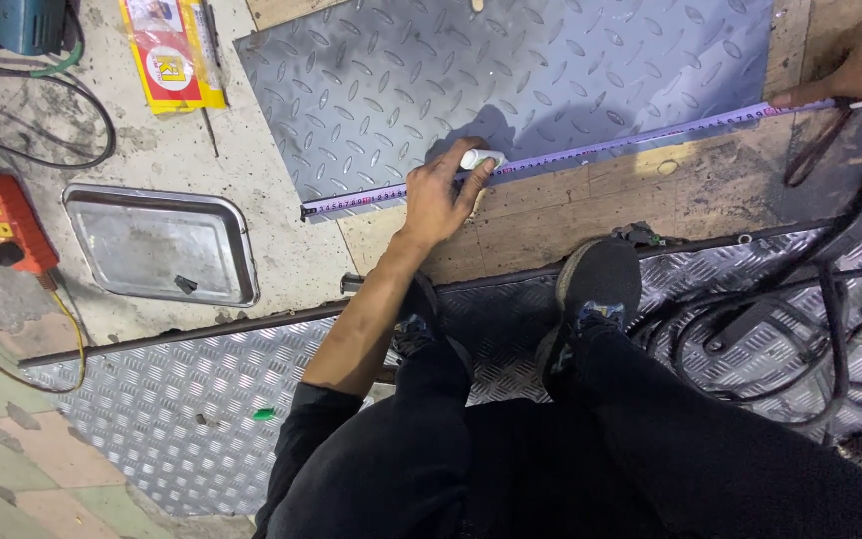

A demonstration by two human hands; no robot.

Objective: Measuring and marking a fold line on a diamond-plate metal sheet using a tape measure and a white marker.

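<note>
My left hand (438, 197) reaches forward and grips a small white marker (482, 158), its tip against a purple measuring tape (591, 150). The tape lies stretched along the near edge of a grey tread-pattern metal sheet (511, 70) on the floor. Another person's hand (855, 68) at the top right pins the tape's far end. My right hand is out of sight. My two shoes (596, 289) rest on a second tread-pattern sheet (182, 399) just below the tape.
A steel tray (162, 245) lies at the left, beside an orange power strip (2, 208) with its cables. A yellow and red packet (170, 55) and a blue power tool (30, 25) sit at the top left. Black cables (800, 329) coil at the right.
</note>
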